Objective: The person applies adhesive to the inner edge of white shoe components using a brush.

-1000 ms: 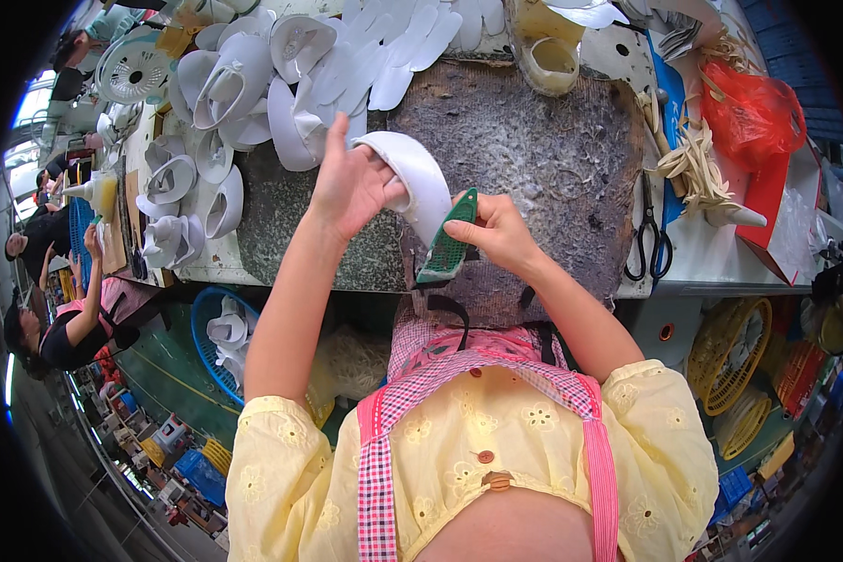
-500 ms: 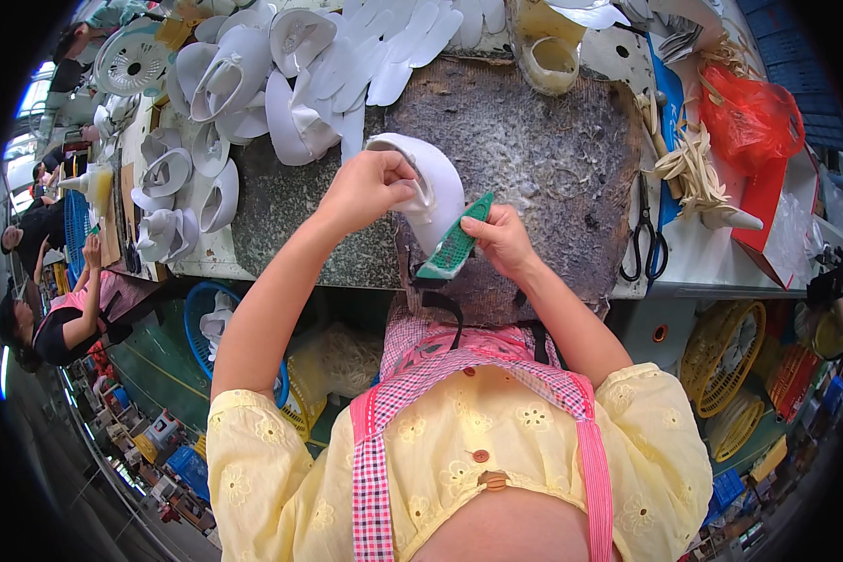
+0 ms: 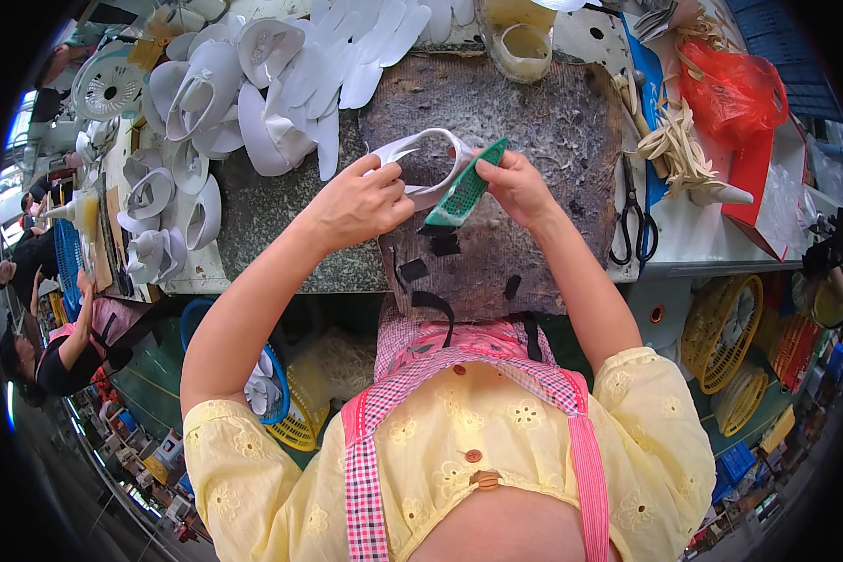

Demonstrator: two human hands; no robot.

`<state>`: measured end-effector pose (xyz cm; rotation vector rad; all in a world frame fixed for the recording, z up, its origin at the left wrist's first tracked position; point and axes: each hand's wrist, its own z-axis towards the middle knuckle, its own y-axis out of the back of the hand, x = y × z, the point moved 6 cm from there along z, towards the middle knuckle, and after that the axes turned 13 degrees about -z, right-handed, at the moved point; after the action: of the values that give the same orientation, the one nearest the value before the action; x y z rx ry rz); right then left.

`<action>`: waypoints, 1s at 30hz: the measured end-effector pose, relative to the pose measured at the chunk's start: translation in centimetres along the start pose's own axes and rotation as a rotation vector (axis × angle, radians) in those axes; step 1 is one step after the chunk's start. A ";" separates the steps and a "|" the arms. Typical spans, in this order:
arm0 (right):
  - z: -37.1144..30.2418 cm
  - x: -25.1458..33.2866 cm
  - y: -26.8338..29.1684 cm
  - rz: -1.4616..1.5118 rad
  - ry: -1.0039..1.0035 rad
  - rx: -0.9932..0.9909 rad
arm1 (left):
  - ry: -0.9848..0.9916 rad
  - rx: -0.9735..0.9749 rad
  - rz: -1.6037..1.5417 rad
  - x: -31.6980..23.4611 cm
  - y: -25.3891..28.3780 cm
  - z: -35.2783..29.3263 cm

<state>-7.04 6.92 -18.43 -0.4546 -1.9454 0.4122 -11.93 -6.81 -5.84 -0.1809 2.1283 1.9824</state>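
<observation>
The left hand (image 3: 361,201) has its grip closed on a white shoe upper (image 3: 421,164), held open-side toward the camera over the middle of the grey worktop (image 3: 553,112). The right hand (image 3: 520,187) pinches a green brush (image 3: 464,192), whose tip touches the upper's right edge. Nothing stands between the camera and either hand.

To the far left a heap of white uppers (image 3: 244,94) covers the worktop's edge, with flat white soles (image 3: 375,42) fanned out beside it. Black scissors (image 3: 632,225) lie to the right, near a bundle of cream strips (image 3: 674,150) and a red bag (image 3: 731,89). A cream pot (image 3: 523,51) sits at the far edge; its contents cannot be made out. Small black scraps (image 3: 440,248) lie near the person's apron (image 3: 459,365).

Below the worktop, a blue basket (image 3: 270,384) on the left holds white pieces, and yellow baskets (image 3: 721,328) stand to the right. Another person (image 3: 66,356) works at far left.
</observation>
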 end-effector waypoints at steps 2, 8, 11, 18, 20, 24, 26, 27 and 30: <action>0.0 0.1 0.1 0.056 -0.005 0.041 | 0.019 0.001 0.005 0.2 0.2 -0.3; -0.7 -0.5 -1.1 0.290 -0.004 0.152 | 0.323 -0.031 -0.207 1.6 0.9 -1.2; -0.5 -0.3 -1.4 0.289 -0.024 0.148 | 0.643 -0.054 -0.548 2.8 0.3 -1.9; -0.3 -1.4 -1.7 0.284 -0.044 0.179 | 0.685 0.037 -0.489 2.1 -1.6 0.5; -0.3 -1.3 -1.4 0.204 -0.005 0.151 | 0.656 0.133 -0.310 1.8 -2.0 0.9; -0.3 -1.0 0.0 0.184 -0.001 0.109 | 0.622 0.226 -0.254 2.5 -2.1 0.7; -0.3 -1.2 1.0 0.161 -0.005 0.039 | 0.606 -0.058 -0.285 3.2 -0.6 0.3; -0.4 -1.3 1.1 0.165 -0.002 0.034 | 0.600 -0.054 -0.284 3.2 -0.8 0.4; -0.6 -1.6 0.5 0.226 -0.031 0.059 | 0.428 -0.221 -0.332 1.8 0.1 1.4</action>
<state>-5.80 6.60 -19.73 -0.6363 -1.9129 0.6228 -13.58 -5.27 -6.32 -1.0070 1.9230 2.1035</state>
